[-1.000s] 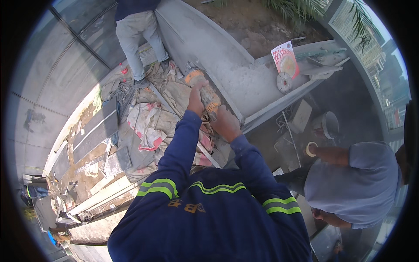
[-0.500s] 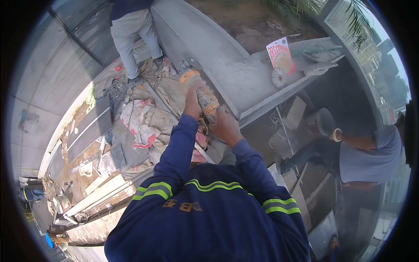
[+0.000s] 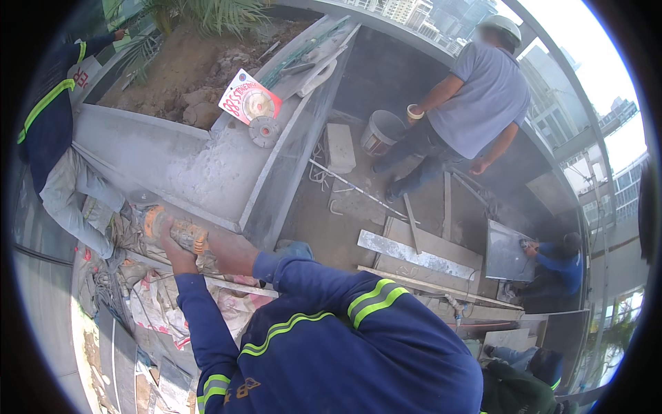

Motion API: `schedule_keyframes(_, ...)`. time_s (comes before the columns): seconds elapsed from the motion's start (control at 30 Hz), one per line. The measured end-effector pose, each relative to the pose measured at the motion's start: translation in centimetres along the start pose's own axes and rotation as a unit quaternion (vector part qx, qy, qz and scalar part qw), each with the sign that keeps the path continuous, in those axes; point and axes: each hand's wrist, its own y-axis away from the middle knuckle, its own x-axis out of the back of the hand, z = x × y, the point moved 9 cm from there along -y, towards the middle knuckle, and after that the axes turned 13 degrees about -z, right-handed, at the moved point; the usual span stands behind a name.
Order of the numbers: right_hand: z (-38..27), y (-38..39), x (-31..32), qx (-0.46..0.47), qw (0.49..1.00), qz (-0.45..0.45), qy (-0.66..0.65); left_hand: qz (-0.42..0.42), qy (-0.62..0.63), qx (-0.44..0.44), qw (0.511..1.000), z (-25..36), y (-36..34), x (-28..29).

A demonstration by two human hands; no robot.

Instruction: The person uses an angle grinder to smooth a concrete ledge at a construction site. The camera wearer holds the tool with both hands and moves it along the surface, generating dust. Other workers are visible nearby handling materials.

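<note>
A dust-covered orange angle grinder [image 3: 189, 234] is held at the near edge of a grey stone planter ledge [image 3: 165, 159]. My left hand [image 3: 178, 252] is closed around its body near the head. At the rear end, my right hand [image 3: 231, 252] is closed on it, with the fingers partly hidden. A dusty disc [image 3: 143, 198] shows at the grinder's far end. Crumpled dirty sacks [image 3: 155, 307] lie below the tool. On the ledge's corner, a loose cutting disc [image 3: 264, 131] rests against a red-and-white printed card [image 3: 249, 98].
A person in grey trousers [image 3: 83, 193] stands close by at left. Another in a helmet and grey shirt [image 3: 476, 96] stands by a white bucket [image 3: 383, 131]. Boards [image 3: 417, 254] lie on the floor at right, where a person in blue [image 3: 562, 265] crouches at a panel [image 3: 509, 250].
My view has swung to the right, so the grinder and ledge sit further left in it. Both hands keep hold of the grinder. The person in grey now shows in full.
</note>
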Motion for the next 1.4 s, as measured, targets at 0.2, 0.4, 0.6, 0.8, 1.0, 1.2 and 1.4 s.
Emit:
schedule_keyframes(0.2, 0.6, -1.6, -1.1, -0.014, 1.0, -0.008, 0.015, 0.003, 0.032, 0.023, 0.999, -0.4, -1.8, 2.0)
schedule_keyframes(0.4, -0.1, -1.8, 0.3, -0.079, 0.995, -0.056, 0.013, -0.024, 0.045, -0.015, 0.999, 1.1, -0.6, -2.0)
schedule_keyframes(0.6, -1.6, -1.9, 0.7, -0.114, 0.988, -0.099, 0.03, 0.012, 0.069, -0.006, 0.998, 1.3, -0.7, -0.8)
schedule_keyframes(0.8, -1.4, -1.1, 0.8, -0.1, 0.99, -0.084, 0.049, 0.003, 0.05, -0.008, 0.999, 1.0, 0.3, -1.0)
schedule_keyframes(1.0, -2.3, 0.8, 1.8, -0.1, 0.99, -0.092, 0.025, -0.003, 0.061, -0.001, 0.998, 0.2, 1.4, -1.6)
schedule_keyframes(1.2, -1.9, 0.9, 1.6, -0.107, 0.989, -0.105, 0.017, 0.017, 0.061, 0.014, 0.998, -0.2, 1.8, -1.6)
schedule_keyframes(1.4, -2.3, 0.4, 1.8, -0.084, 0.993, -0.085, 0.026, 0.013, 0.07, -0.006, 0.997, 0.5, 1.8, -2.1)
